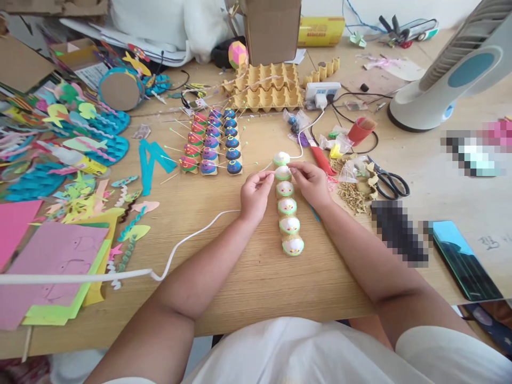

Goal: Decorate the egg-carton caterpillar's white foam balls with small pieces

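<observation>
A strip of egg-carton cups [287, 207] lies lengthwise in front of me, its domes covered in white with light green rims. The nearer domes carry small red and yellow dots like little faces. My left hand [256, 196] is closed in a pinch at the left side of the second dome from the far end [283, 173]. At that dome's right rim, my right hand [311, 182] pinches too, thumb and forefinger together. Whatever lies between the fingertips of either hand is too small to make out.
Finished-looking red, purple and blue carton strips [209, 143] with sticks stand behind left. Paper cutouts and coloured sheets [56, 261] cover the left side. Scissors [388, 181], a phone [464, 261] and a fan [436, 90] are on the right. A white cable [180, 242] crosses the table.
</observation>
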The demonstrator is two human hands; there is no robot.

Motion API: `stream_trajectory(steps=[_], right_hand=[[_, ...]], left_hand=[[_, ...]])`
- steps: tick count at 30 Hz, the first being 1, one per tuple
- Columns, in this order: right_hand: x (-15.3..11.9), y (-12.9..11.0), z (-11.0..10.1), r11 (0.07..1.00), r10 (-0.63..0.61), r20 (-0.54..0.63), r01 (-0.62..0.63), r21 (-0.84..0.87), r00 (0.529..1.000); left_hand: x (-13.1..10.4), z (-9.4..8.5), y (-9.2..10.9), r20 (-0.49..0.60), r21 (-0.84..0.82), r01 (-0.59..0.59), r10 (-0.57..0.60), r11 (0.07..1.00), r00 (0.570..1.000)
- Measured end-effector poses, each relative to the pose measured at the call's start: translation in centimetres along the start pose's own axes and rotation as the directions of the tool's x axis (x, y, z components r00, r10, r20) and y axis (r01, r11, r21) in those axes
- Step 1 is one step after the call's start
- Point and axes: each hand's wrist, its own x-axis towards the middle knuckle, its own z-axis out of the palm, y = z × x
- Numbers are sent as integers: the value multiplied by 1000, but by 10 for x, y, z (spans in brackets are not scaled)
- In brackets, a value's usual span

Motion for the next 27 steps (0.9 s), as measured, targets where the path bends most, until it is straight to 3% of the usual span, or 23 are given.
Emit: stream_trajectory(steps=[12,27], right_hand=[[2,-3,1,993,105,16,-106,50,994],[4,-1,1,991,77,66,-84,105,995]], left_hand=[[-1,0,1,-9,28,22,-22,999,1000],[0,0,3,-22,1,18,-18,1000,1000]])
